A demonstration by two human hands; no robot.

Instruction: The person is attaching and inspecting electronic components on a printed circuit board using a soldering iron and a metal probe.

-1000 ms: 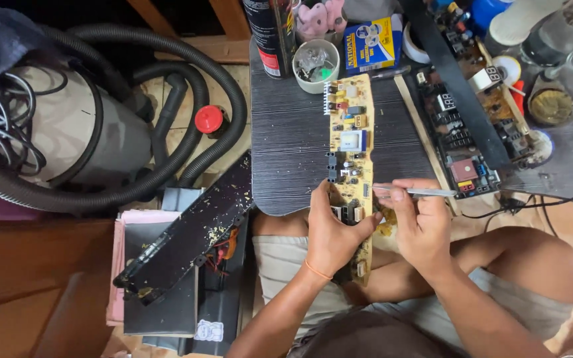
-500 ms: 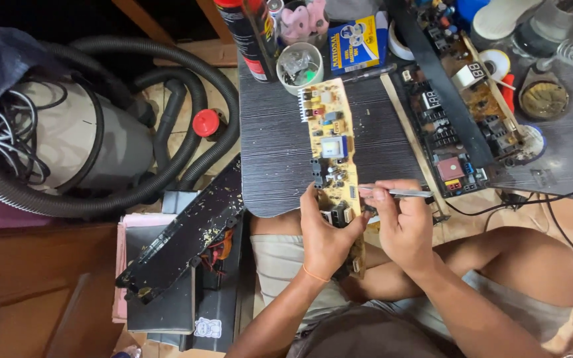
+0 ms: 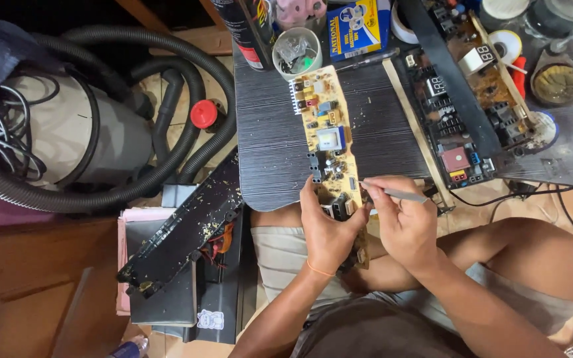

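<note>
Both hands [image 3: 329, 225] curled around board [image 3: 326, 132]

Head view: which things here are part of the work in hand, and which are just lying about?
In hand:
left hand gripping the yellow circuit board
right hand holding a thin metal tool

Lying about:
vacuum hose
spray can
plastic cup
second circuit board

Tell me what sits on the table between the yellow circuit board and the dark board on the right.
In the head view, a pale wooden strip lies there on the dark table, between the yellow board and the dark board. Otherwise only crumbs.
</note>
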